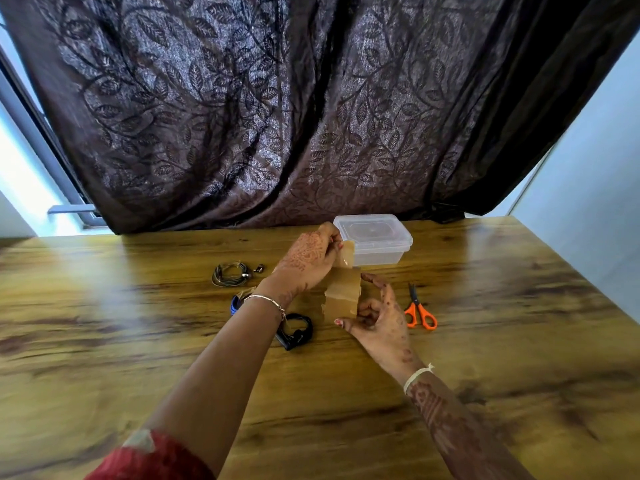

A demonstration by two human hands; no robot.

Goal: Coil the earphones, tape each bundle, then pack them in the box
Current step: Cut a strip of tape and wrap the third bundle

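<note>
My left hand (311,259) pinches the top end of a brown see-through strip of sticky tape (343,292). My right hand (379,323) pinches the bottom end with the thumb and one finger, and its other fingers are spread loose. The strip is stretched between my two hands, up off the counter and just in front of the box.

I think the tape is very light and floppy, and sticky on one side. It looks wrinkled, so it could fold over and stick to itself. It is best to hold it only by the ends and pull it flat.

The earphones look light, with thin, springy wires. I would pick up each coil by the whole loop, not by one wire, so it does not pop open.

I count three coils. There is a grey-green coil of earphones (230,273) off to the left, a blue coil of earphones (236,305) partly hidden under my left wrist, and a black coil of earphones (297,329) just beside that wrist.

There is one strip of tape. There is one clear plastic box (375,242) with its lid on. One pair of orange-handled scissors (419,312) lies to the right. All of these sit on the wooden counter (138,306). One dark brown leafy curtain (242,116) hangs behind.
</note>
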